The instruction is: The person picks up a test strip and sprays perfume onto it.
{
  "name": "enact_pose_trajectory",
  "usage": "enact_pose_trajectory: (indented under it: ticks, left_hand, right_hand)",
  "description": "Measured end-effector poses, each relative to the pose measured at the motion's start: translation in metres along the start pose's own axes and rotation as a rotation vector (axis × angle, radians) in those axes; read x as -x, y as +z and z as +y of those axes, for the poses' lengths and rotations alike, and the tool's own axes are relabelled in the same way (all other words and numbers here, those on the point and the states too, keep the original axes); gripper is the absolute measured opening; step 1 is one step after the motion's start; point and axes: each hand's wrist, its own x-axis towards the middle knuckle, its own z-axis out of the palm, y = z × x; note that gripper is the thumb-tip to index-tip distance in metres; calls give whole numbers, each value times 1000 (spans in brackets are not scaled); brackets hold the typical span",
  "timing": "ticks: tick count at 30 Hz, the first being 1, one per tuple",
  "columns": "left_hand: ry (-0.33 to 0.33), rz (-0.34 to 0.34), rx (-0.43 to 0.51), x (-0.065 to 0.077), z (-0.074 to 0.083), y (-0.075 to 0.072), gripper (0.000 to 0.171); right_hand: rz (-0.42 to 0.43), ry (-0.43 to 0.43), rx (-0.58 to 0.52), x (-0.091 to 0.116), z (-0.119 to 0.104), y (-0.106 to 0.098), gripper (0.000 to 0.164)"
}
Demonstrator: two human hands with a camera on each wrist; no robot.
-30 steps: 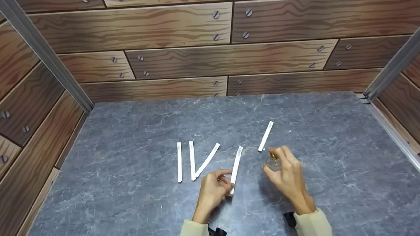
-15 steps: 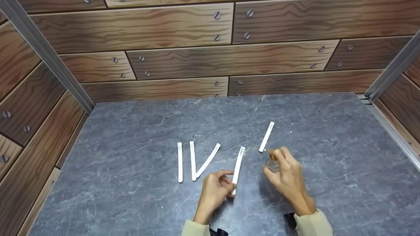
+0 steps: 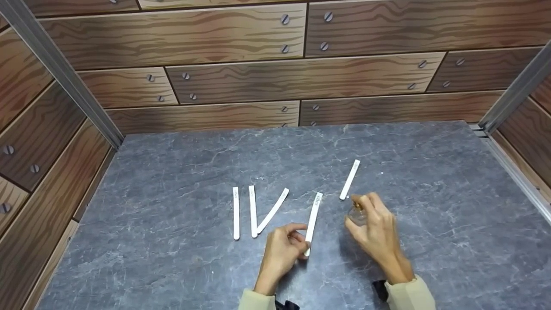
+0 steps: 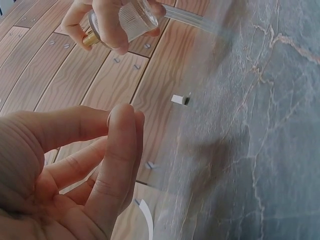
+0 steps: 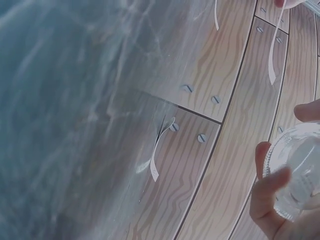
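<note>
My left hand (image 3: 282, 249) pinches the lower, rounded end of a white paper strip (image 3: 314, 215) between thumb and fingers. Small dark print marks the strip's far end, which points up and away. In the left wrist view the fingers hide this strip. To the right, my right hand (image 3: 376, 228) grips a clear ribbed glass perfume bottle (image 4: 135, 22) with a gold spray top. The index finger lies at the top (image 3: 357, 204). The bottle is held apart from the strip, and its glass base (image 5: 295, 170) fills the right wrist view's lower right corner.
Left of my hands lie three more paper strips: one alone (image 3: 236, 213), and two (image 3: 252, 211) whose lower ends meet in a V. Another strip (image 3: 349, 180) lies beyond the bottle. Wood-patterned walls (image 3: 241, 34) and metal posts (image 3: 64, 73) bound the grey marbled table (image 3: 172, 172).
My left hand and its paper strip have shifted very slightly to the right. The right hand keeps its place with the perfume bottle.
</note>
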Motion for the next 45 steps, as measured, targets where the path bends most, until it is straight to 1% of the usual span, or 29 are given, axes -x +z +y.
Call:
enact_pose_trajectory:
  ticks: [5, 14, 21, 28, 39, 42, 45]
  left_hand:
    - [-6, -4, -7, 1, 0, 0, 36]
    - [-11, -5, 0, 1, 2, -1, 35]
    - [-1, -9, -18, 1, 2, -1, 35]
    - [-7, -11, -25, 1, 3, 0, 36]
    - [-20, -14, -13, 1, 5, 1, 35]
    - [-20, -14, -7, 1, 5, 0, 35]
    - [-4, -17, 0, 0, 5, 0, 36]
  right_hand:
    - [13, -3, 2, 0, 0, 0, 40]
    - [3, -1, -16, 0, -1, 0, 41]
    - [30, -6, -28, -1, -2, 1, 43]
    - [51, -33, -24, -2, -3, 1, 40]
    - [12, -21, -14, 0, -4, 2, 35]
    - [19, -16, -15, 1, -4, 2, 34]
    - [42, -13, -19, -1, -3, 1, 34]
